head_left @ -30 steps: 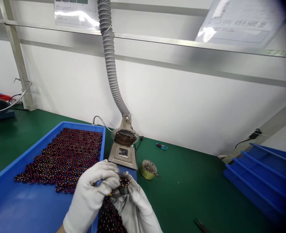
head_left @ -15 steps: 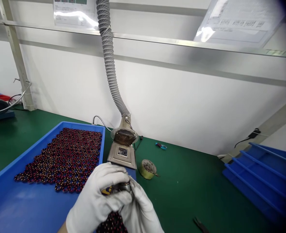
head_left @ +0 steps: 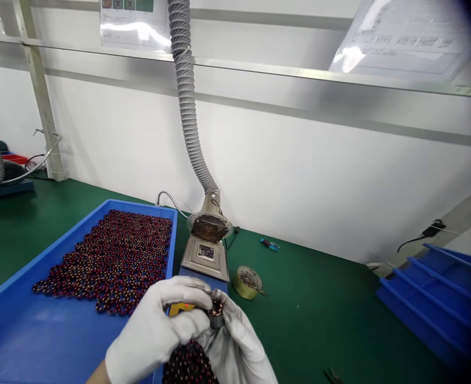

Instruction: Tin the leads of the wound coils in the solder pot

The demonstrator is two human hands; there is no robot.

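Note:
Both my hands wear white gloves and meet low in the middle of the view. My left hand [head_left: 159, 330] and my right hand [head_left: 237, 346] are closed together around one small round wound coil part [head_left: 216, 312], dark with copper wire showing. Just below my hands lies a heap of similar dark red coil parts [head_left: 187, 365]. To the left, a blue tray [head_left: 19, 330] holds several more coil parts [head_left: 115, 261] laid flat in a layer.
A small metal solder pot [head_left: 205, 250] stands behind my hands under a grey ribbed fume hose [head_left: 187, 112]. A round tin [head_left: 247, 281] sits beside it. Small blue cutters [head_left: 269, 245] lie further back. Stacked blue trays [head_left: 439, 298] are at right on the green bench [head_left: 319, 314].
The view has shifted slightly up and right. My hands have turned the coil part between them, so its wound face now shows at the fingertips.

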